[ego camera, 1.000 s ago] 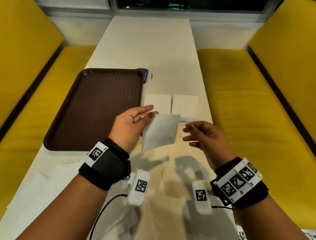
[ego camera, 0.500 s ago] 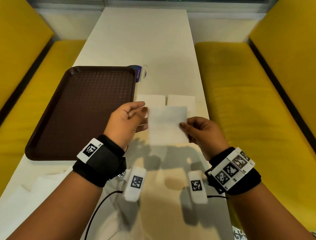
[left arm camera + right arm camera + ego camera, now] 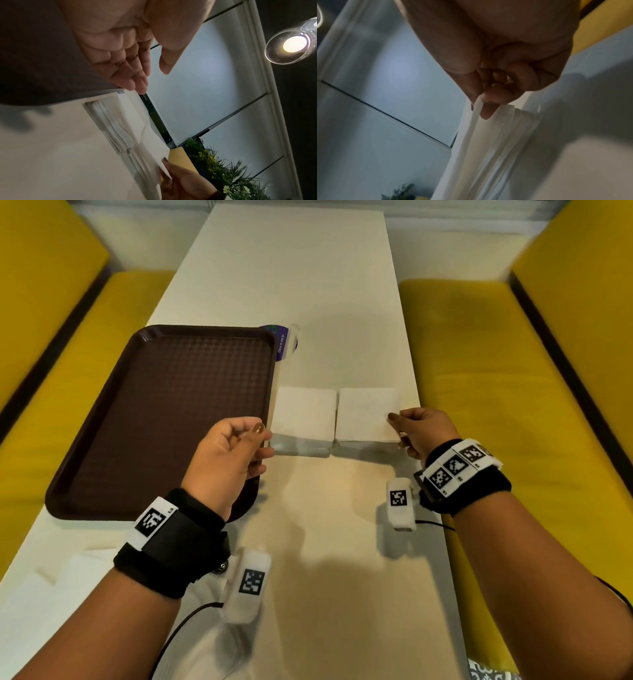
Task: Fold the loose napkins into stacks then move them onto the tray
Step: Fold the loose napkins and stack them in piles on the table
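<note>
Two stacks of folded white napkins lie side by side on the table: the left stack [image 3: 303, 419] and the right stack [image 3: 368, 444]. My right hand [image 3: 397, 422] pinches the near right corner of a folded napkin [image 3: 366, 410] lying on or just above the right stack. In the right wrist view, thumb and forefinger [image 3: 485, 108] clamp the napkin's edge [image 3: 475, 121]. My left hand [image 3: 262, 440] hovers by the left stack's near left corner, fingers relaxed [image 3: 137, 81] and holding nothing. The brown tray [image 3: 154, 412] sits at the left with nothing on it.
Loose unfolded napkins [image 3: 51, 594] lie at the near left of the white table [image 3: 291, 268]. A small purple-and-white object [image 3: 282, 344] stands behind the tray's far right corner. Yellow bench seats [image 3: 513, 405] flank the table on both sides.
Both hands held the folded napkin in front of the stacks. The left hand has let go and the right hand has carried the napkin rightward over the right stack.
</note>
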`<action>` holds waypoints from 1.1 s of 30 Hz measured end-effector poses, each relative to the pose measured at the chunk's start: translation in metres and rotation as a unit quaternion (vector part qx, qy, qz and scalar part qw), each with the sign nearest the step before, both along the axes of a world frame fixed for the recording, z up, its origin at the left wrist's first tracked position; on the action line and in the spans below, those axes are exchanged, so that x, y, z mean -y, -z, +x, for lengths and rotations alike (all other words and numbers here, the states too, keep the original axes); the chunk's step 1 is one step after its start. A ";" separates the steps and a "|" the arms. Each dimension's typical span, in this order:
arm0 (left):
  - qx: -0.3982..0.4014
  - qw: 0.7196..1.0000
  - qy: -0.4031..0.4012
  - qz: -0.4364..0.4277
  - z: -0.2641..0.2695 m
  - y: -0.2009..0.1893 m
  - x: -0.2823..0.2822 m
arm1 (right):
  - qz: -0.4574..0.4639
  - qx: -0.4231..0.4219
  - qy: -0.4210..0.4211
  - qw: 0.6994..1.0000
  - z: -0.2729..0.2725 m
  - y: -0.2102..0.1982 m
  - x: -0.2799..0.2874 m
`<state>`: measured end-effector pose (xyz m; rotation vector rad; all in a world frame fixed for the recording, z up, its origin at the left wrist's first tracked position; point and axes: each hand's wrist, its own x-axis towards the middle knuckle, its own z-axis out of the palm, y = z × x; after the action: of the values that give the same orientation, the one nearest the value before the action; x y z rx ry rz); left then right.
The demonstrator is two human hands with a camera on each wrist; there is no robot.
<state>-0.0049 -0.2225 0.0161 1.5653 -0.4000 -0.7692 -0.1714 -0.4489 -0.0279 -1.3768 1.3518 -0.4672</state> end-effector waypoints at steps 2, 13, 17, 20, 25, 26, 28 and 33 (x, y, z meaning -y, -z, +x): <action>0.005 1.000 -0.002 0.004 0.000 0.002 -0.003 | -0.016 -0.031 -0.003 0.999 0.002 0.002 0.002; 0.016 1.000 -0.007 0.008 -0.004 -0.004 -0.017 | -0.038 -0.081 0.043 0.995 -0.006 -0.001 -0.008; 0.044 0.999 -0.010 0.011 -0.006 -0.010 -0.027 | -0.090 -0.070 0.002 0.993 -0.015 -0.017 -0.035; 0.070 0.997 -0.016 0.014 -0.008 -0.014 -0.039 | -0.109 -0.041 -0.042 0.992 -0.018 -0.028 -0.063; 0.133 0.990 -0.036 0.031 -0.009 -0.019 -0.075 | -0.101 0.000 -0.160 0.982 -0.022 -0.041 -0.124; 0.159 0.986 -0.039 0.041 -0.009 -0.020 -0.085 | -0.096 -0.002 -0.192 0.977 -0.023 -0.041 -0.139; 0.196 0.978 -0.044 0.056 -0.010 -0.023 -0.106 | -0.097 -0.020 -0.261 0.960 -0.024 -0.038 -0.167; 0.211 0.972 -0.066 0.076 -0.010 -0.023 -0.157 | -0.109 -0.075 -0.382 0.915 -0.021 -0.029 -0.219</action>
<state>-0.0149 -0.0660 0.0389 1.8848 -0.5490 -0.3650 -0.1922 -0.2297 0.0011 -2.0180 0.7812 0.0246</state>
